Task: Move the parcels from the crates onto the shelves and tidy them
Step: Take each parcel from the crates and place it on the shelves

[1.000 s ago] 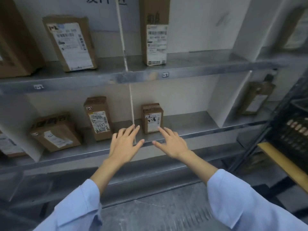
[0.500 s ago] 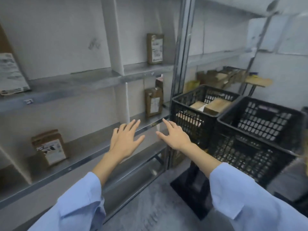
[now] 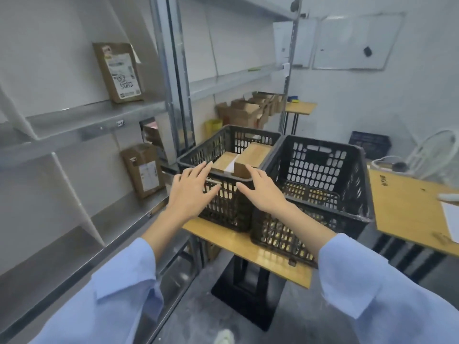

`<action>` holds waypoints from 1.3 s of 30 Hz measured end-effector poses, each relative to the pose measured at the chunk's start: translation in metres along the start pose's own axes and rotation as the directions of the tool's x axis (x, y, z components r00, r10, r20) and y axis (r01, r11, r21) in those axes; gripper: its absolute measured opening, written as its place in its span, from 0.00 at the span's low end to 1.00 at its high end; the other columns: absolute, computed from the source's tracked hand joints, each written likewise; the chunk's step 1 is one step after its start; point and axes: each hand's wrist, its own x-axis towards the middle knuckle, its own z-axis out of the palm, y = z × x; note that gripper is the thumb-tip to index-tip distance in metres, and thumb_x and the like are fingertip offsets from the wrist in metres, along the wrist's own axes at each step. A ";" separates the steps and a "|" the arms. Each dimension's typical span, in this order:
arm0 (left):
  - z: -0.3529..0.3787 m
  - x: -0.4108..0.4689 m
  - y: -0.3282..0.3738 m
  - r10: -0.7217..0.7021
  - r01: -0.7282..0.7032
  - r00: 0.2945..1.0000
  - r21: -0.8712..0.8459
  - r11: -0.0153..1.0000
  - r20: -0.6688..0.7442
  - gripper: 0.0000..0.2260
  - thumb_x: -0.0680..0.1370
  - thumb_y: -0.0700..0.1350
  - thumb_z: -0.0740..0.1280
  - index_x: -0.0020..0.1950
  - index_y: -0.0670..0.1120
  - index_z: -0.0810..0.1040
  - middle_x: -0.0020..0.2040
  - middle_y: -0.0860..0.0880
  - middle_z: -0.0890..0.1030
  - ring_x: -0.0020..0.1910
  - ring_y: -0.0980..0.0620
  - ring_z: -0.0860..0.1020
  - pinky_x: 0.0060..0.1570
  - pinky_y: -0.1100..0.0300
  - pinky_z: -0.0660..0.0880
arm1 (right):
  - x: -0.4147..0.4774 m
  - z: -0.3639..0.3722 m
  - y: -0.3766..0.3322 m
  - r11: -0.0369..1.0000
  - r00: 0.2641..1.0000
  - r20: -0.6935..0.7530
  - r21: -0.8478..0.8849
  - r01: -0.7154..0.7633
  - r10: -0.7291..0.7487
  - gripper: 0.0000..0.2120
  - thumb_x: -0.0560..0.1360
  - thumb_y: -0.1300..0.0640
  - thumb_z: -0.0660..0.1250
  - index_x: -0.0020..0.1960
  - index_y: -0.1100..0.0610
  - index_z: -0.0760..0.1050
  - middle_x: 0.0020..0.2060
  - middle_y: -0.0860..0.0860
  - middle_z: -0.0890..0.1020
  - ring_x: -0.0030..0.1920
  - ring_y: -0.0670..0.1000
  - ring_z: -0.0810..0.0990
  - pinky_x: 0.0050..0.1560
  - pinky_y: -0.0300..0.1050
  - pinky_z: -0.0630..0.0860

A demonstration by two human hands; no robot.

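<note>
Left hand (image 3: 191,187) and right hand (image 3: 260,192), both open and empty, reach over the near rim of a black crate (image 3: 223,212) at frame centre.

Fingers are straight and spread, holding nothing; whether they touch the rim cannot be told; two brown parcels (image 3: 253,155) lie side by side in this crate, just beyond the fingertips, toward upper centre; their long axes run away from the viewer, slanting up and right; the left hand faces the left parcel and the right hand the right one, neither clearly nearer; a second crate (image 3: 323,170) stands against it on the right, both on a wooden table (image 3: 223,234); shelves (image 3: 87,120) with shelved parcels (image 3: 119,70) fill the left of the frame; half a second ago the hands hovered before the shelf edge with the crates off to the right; now the view has swung and the crates sit centred under the hands.
</note>
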 end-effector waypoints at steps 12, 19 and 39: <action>0.093 0.242 -0.036 0.160 -0.155 0.985 -0.072 0.985 0.065 0.29 0.80 0.61 0.58 0.79 0.54 0.57 0.78 0.53 0.61 0.76 0.50 0.60 0.73 0.46 0.55 | 0.213 0.008 0.049 0.955 0.969 -0.040 0.188 -0.231 0.242 0.38 0.79 0.52 0.67 0.80 0.56 0.48 0.79 0.55 0.56 0.77 0.56 0.59 0.74 0.50 0.59; 0.166 0.324 -0.059 0.226 -0.214 0.958 -0.088 0.973 0.177 0.33 0.78 0.63 0.61 0.79 0.54 0.57 0.78 0.53 0.61 0.75 0.48 0.61 0.72 0.46 0.57 | 0.281 0.039 0.088 0.866 0.911 -0.016 0.318 -0.386 0.412 0.40 0.77 0.54 0.69 0.80 0.58 0.48 0.79 0.55 0.55 0.78 0.54 0.55 0.74 0.47 0.56; 0.312 0.388 -0.063 0.361 -0.132 0.859 -0.525 0.841 0.363 0.43 0.69 0.57 0.76 0.78 0.48 0.61 0.77 0.50 0.63 0.74 0.49 0.62 0.73 0.48 0.61 | 0.357 0.095 0.171 0.775 0.800 -0.022 0.265 -0.573 0.599 0.42 0.70 0.54 0.72 0.78 0.52 0.54 0.72 0.53 0.67 0.71 0.56 0.67 0.70 0.59 0.69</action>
